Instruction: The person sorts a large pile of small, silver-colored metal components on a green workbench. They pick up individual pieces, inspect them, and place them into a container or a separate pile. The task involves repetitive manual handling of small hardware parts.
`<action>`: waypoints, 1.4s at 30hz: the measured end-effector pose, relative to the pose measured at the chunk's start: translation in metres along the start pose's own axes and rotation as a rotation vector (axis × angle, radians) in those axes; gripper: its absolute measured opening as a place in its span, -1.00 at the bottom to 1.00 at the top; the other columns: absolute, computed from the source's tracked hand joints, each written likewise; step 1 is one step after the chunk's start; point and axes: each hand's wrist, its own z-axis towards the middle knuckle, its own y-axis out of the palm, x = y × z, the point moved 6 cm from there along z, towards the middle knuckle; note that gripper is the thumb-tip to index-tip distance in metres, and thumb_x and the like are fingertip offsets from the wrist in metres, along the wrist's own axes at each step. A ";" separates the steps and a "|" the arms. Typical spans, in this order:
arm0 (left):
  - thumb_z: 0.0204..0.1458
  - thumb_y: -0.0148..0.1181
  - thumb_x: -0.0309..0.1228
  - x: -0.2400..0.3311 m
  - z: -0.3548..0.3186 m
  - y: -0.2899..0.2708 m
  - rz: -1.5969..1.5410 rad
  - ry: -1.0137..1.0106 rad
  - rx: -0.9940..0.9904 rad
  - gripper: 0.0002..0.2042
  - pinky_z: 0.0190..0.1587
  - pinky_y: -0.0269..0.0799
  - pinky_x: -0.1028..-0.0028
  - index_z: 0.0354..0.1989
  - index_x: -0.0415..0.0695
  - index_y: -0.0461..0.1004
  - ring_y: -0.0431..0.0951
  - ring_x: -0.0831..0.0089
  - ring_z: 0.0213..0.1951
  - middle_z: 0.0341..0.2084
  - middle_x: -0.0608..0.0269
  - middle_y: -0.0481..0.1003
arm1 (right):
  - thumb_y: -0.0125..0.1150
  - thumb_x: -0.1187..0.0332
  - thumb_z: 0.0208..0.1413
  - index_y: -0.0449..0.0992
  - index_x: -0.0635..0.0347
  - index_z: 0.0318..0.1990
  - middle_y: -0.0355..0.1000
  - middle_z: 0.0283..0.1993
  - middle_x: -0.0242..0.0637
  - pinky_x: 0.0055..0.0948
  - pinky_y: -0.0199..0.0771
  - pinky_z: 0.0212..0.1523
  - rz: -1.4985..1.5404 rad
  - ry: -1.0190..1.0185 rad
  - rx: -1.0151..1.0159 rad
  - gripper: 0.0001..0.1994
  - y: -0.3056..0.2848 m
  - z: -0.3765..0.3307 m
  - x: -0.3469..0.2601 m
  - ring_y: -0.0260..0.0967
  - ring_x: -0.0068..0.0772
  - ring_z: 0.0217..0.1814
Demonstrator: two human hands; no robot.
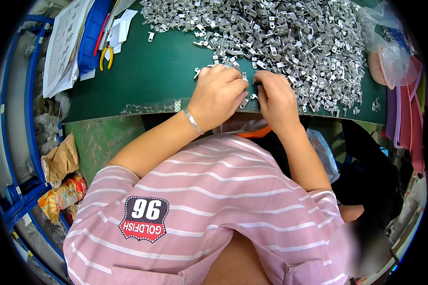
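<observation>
Far left of the hands: paper sheets [64, 42], blue tray [91, 35], yellow-handled pliers [105, 57] on the green counter [142, 80]. Left hand [218, 92] curled, fingertips pinching a small metal clip [245, 76]; silver bracelet [192, 120] on its wrist. Right hand [277, 97] just beside it, fingers bent in, touching another clip [244, 103] at counter edge. Big clip pile [290, 38] directly beyond both hands. Far right: pink bowl in a plastic bag [385, 64].
</observation>
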 end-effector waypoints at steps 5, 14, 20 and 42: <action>-0.06 0.39 -0.50 -0.010 0.000 0.008 0.071 -0.022 -0.039 -0.88 -0.23 0.29 0.31 -0.34 -0.05 0.61 0.52 0.29 -0.30 -0.37 0.38 0.58 | 0.31 0.63 -0.03 0.56 0.20 -0.18 0.53 -0.25 -0.20 -0.19 0.50 -0.19 -0.081 0.026 -0.002 -0.77 -0.005 0.004 -0.001 0.46 -0.09 -0.22; -0.05 0.38 -0.54 -0.003 -0.018 -0.003 -0.068 -0.117 -0.015 -0.89 -0.23 0.33 0.31 -0.36 -0.09 0.59 0.56 0.26 -0.32 -0.41 0.30 0.61 | 0.34 0.53 0.01 0.56 0.19 -0.27 0.52 -0.32 -0.18 -0.15 0.48 -0.17 0.042 0.104 -0.062 -0.87 0.007 0.011 -0.005 0.47 -0.05 -0.24; -0.03 0.37 -0.54 -0.003 -0.022 -0.009 -0.086 -0.122 -0.023 -0.89 -0.21 0.33 0.31 -0.32 -0.11 0.61 0.56 0.25 -0.32 -0.36 0.28 0.61 | 0.32 0.57 -0.08 0.52 0.20 -0.30 0.48 -0.32 -0.17 -0.13 0.47 -0.16 0.102 0.141 -0.111 -0.84 0.022 0.017 -0.002 0.45 -0.04 -0.21; -0.14 0.40 -0.62 0.013 -0.039 0.012 -0.322 -0.118 -0.219 -0.63 -0.23 0.57 0.29 -0.09 -0.21 0.54 0.59 0.13 -0.29 -0.22 0.10 0.48 | 0.21 0.67 0.08 0.52 0.33 0.01 0.54 0.03 -0.03 -0.13 0.48 0.13 0.303 0.051 -0.212 -0.69 -0.002 -0.039 -0.019 0.49 0.07 0.09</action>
